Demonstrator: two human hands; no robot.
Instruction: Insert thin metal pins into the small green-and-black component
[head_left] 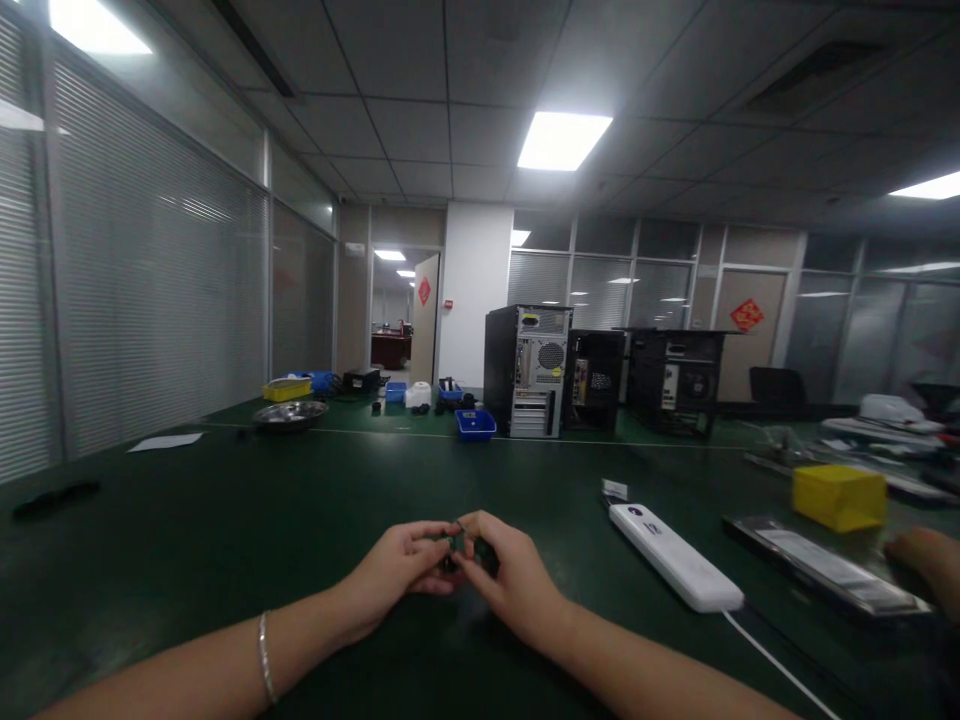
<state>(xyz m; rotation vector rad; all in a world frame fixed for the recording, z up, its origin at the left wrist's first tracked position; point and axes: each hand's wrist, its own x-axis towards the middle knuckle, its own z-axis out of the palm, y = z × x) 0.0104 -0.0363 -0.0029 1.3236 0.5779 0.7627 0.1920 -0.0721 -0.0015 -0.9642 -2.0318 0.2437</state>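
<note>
My left hand (401, 570) and my right hand (504, 572) meet over the dark green table (225, 520), fingertips pinched together around a small dark part (452, 545). The part is tiny and mostly hidden by my fingers; I cannot tell what it is. A silver bracelet (264, 655) sits on my left wrist. Both forearms rest low over the table's near edge.
A white power strip (675, 558) with a cord lies right of my hands, a yellow box (838, 495) and a flat tray (817, 570) beyond it. Another person's hand (926, 560) shows at the right edge. Computer towers (527, 372), a blue bin (475, 424) and a metal bowl (289, 413) stand far back.
</note>
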